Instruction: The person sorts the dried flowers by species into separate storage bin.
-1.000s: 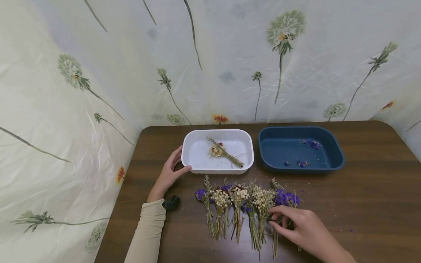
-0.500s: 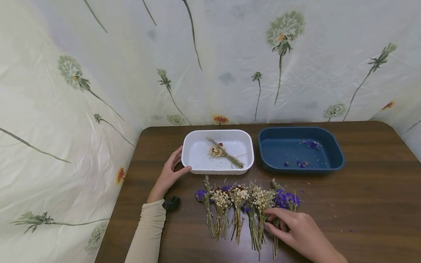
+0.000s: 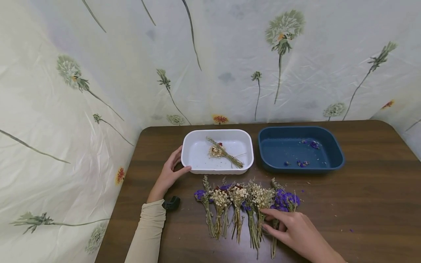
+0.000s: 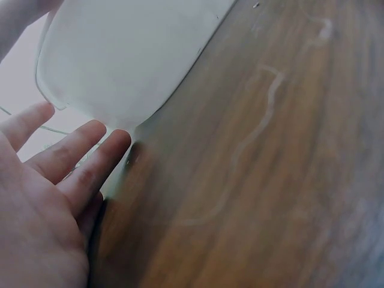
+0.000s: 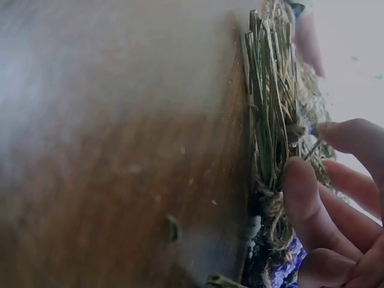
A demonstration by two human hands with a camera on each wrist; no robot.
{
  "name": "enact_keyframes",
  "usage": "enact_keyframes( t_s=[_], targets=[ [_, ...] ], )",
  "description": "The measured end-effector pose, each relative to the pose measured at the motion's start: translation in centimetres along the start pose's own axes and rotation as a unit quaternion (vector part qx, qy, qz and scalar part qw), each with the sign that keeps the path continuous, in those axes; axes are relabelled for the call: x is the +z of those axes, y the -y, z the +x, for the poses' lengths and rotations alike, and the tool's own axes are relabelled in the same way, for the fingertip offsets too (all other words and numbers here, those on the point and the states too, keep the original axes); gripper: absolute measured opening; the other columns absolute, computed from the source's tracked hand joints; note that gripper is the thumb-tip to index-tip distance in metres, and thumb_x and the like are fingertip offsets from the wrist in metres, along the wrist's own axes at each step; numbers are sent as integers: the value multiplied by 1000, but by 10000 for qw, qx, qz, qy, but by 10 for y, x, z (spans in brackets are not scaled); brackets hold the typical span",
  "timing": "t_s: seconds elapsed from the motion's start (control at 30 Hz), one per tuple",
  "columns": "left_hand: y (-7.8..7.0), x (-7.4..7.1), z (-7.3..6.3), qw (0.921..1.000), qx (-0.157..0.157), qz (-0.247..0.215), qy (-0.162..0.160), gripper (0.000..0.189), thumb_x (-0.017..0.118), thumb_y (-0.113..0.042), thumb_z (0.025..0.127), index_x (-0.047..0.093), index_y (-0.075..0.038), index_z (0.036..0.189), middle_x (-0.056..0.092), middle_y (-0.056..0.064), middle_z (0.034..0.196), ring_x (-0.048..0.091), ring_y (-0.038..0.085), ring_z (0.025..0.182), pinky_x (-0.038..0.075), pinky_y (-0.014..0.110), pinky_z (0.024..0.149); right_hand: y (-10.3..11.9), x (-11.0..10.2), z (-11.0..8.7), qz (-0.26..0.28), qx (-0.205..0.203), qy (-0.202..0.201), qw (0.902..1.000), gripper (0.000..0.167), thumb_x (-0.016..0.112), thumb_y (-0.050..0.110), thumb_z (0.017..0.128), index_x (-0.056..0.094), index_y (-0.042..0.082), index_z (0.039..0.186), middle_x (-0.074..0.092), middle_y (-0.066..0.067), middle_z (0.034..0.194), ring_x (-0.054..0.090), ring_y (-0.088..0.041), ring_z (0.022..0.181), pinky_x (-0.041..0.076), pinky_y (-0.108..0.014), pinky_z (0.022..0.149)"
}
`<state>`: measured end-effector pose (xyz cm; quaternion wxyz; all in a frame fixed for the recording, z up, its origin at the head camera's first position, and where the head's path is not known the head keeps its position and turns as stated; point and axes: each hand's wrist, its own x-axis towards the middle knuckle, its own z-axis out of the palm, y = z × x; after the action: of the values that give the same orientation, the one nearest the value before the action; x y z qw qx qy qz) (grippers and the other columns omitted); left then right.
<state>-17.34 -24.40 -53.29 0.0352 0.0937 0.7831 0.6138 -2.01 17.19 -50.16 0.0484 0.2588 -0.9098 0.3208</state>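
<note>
In the head view a row of dried-flower bunches tied with twine lies on the table. My right hand (image 3: 296,228) is at its right part, thumb and index fingertips apart at the tied stems of a cream-flowered bunch (image 3: 262,197). A purple-flowered bunch (image 3: 286,199) lies partly hidden behind that hand. In the right wrist view, a twine tie (image 5: 295,129) shows beside the index fingertip, close to the stems (image 5: 264,102). My left hand (image 3: 169,173) rests against the left end of the white tray (image 3: 197,171), fingers extended along its side, thumb at the front rim.
One dried bunch (image 3: 227,155) and loose petals lie inside the white tray. A blue tray (image 3: 300,170) to its right holds several purple flower bits (image 3: 314,145). Small crumbs dot the brown table (image 3: 371,193). A flower-patterned curtain (image 3: 210,91) hangs behind the table.
My right hand has moved left, from beside the purple bunch to the stems of the cream-flowered one, whose stems have shifted slightly left. The left hand has stayed on the white tray.
</note>
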Motion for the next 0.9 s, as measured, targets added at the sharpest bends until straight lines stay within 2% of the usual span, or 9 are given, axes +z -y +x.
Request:
enact_keyframes(
  t_s=[0.1, 0.27, 0.6, 0.9],
  targets=[
    [-1, 0, 0, 10000, -13, -11, 0, 82, 77, -12, 94, 34, -31, 161, 43, 7, 163, 41, 31, 150, 30, 55, 125, 0, -1, 0, 114, 209, 121, 9996, 30, 82, 25, 89, 75, 25, 118, 61, 27, 65, 45, 19, 53, 39, -12, 48],
    [-1, 0, 0, 10000, 17, 17, -4, 82, 77, -12, 94, 34, -31, 161, 43, 7, 163, 41, 30, 150, 30, 55, 125, 0, 0, -1, 160, 331, 15, 9993, 26, 85, 21, 86, 74, 26, 109, 63, 24, 69, 47, 17, 54, 41, -13, 48],
    [0, 1, 0, 10000, 59, 78, -7, 84, 77, -11, 93, 33, -26, 162, 44, 10, 162, 43, 31, 149, 31, 55, 124, 1, 0, 0, -23, 320, -537, 9980, 37, 91, 19, 78, 69, 29, 105, 58, 26, 72, 46, 15, 58, 37, -14, 49],
    [0, 1, 1, 10000, 74, 55, -31, 83, 77, -11, 93, 34, -28, 162, 45, 9, 161, 43, 30, 149, 31, 53, 124, 1, -2, -1, -170, 346, -762, 9963, 43, 92, 12, 74, 66, 29, 104, 55, 25, 72, 47, 14, 61, 38, -13, 50]
  ],
)
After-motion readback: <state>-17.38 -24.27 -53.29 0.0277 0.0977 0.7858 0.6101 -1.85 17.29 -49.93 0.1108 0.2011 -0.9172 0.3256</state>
